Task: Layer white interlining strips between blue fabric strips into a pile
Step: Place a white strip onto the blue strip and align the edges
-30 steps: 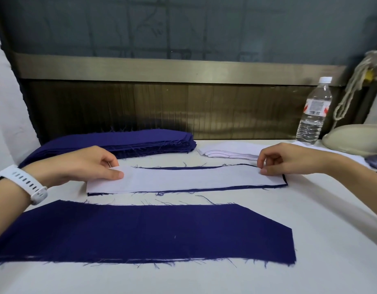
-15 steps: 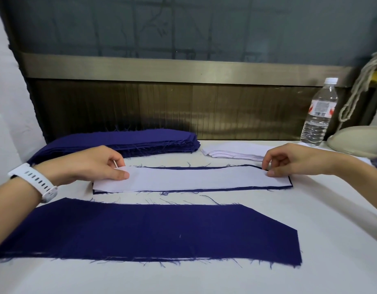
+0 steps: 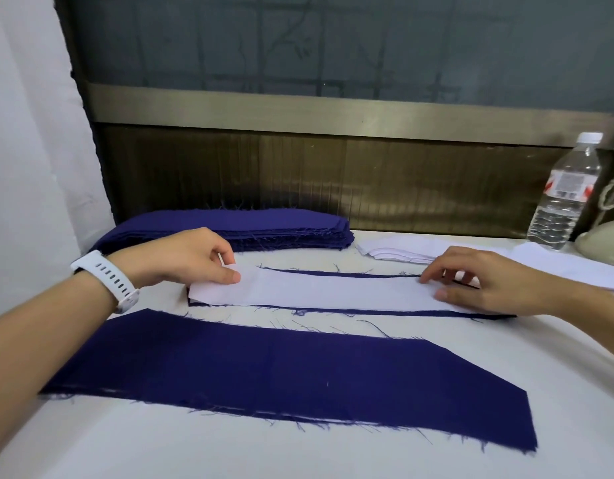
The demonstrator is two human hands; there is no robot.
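Two hands work one long white interlining strip (image 3: 333, 292) in the middle of the white tabletop (image 3: 558, 375). The left hand (image 3: 191, 257), with a white wristwatch (image 3: 108, 280) on its wrist, has its fingers curled and pinches the strip's left end under the thumb, that end lifted slightly. The right hand (image 3: 478, 285) is spread with fairly straight fingers, its fingertips and thumb resting on the strip's right end without gripping it. This strip lies lengthwise on one narrow dark blue fabric strip (image 3: 333, 311), of which only thin frayed edges show along both long sides. Nearer the camera lies one broad dark blue fabric piece (image 3: 281, 375) with slanted ends and loose threads, apart from the white strip; how many layers it holds cannot be told. At the back left sits one thick stack of dark blue fabric strips (image 3: 247, 226), and just right of it one low stack of white interlining pieces (image 3: 395, 252). One clear plastic water bottle (image 3: 561, 195) stands at the far right.
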